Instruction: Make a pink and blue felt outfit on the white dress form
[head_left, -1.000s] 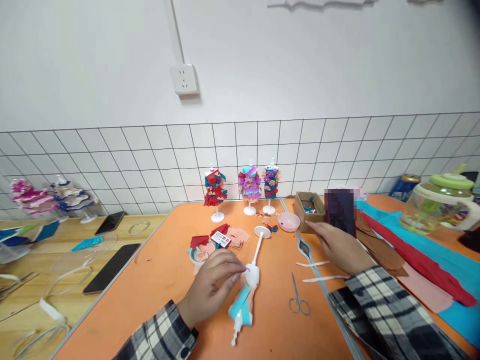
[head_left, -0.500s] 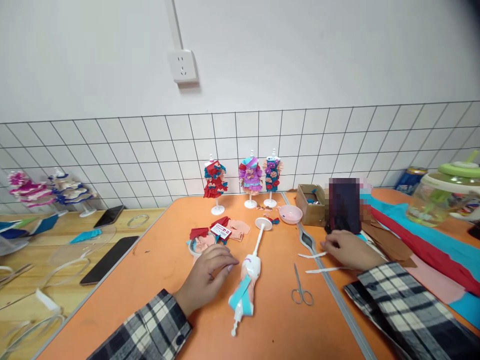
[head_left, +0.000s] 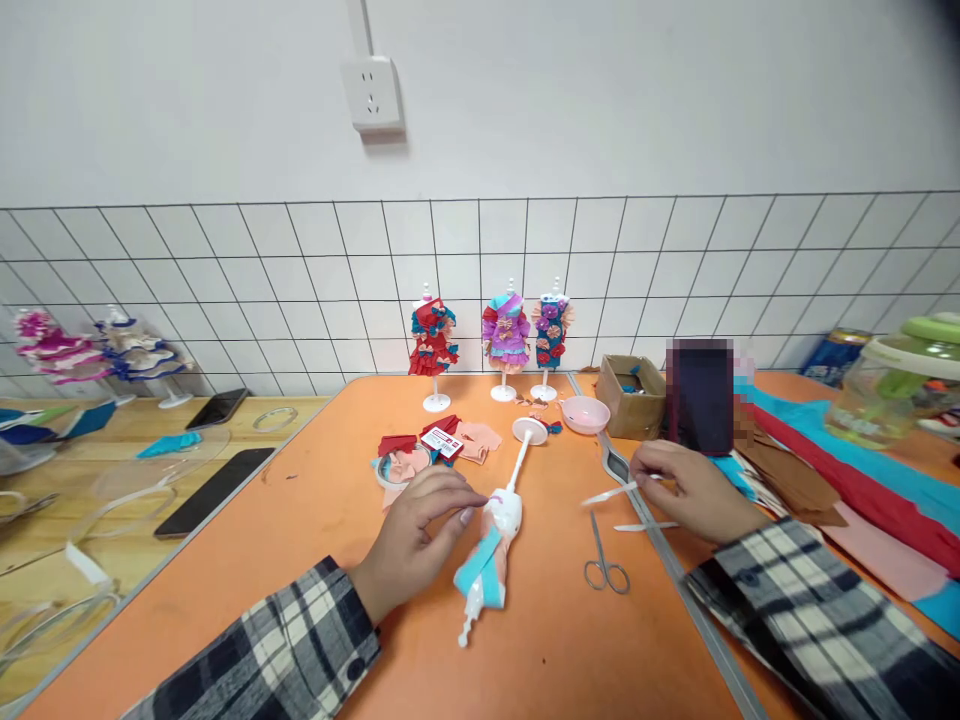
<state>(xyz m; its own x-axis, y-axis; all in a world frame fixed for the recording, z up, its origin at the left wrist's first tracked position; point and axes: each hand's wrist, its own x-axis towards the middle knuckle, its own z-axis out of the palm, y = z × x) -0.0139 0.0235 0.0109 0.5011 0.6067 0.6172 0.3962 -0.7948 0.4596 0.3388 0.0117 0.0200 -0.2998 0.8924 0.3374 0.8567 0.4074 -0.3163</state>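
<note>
A small white dress-form mannequin [head_left: 504, 512] lies on the orange table, its round base pointing away from me. Light blue and pink fabric strips cross its body. My left hand [head_left: 421, 535] is beside it, fingers stretched and thumb apart, with the index fingertip at the mannequin's edge; whether it touches, I cannot tell. On the right, my right hand [head_left: 686, 488] pinches a narrow white strip [head_left: 611, 493], its free end pointing left. Another white strip [head_left: 637, 526] lies below that hand across the grey table seam. Small scissors [head_left: 602, 565] rest between the hands.
Three dressed mannequins, one in red [head_left: 433, 340], stand at the back. Nearby are fabric scraps [head_left: 474, 440], a tape roll [head_left: 384, 470], a pink bowl [head_left: 586, 415], a cardboard box [head_left: 631, 400] and a phone [head_left: 701, 400]. Fabric lengths [head_left: 847, 455] and a jug [head_left: 874, 400] are at right.
My right hand has lifted one white strip off the table and shifted slightly left with it. My left hand stays almost in place by the mannequin. The whole view has tilted slightly.
</note>
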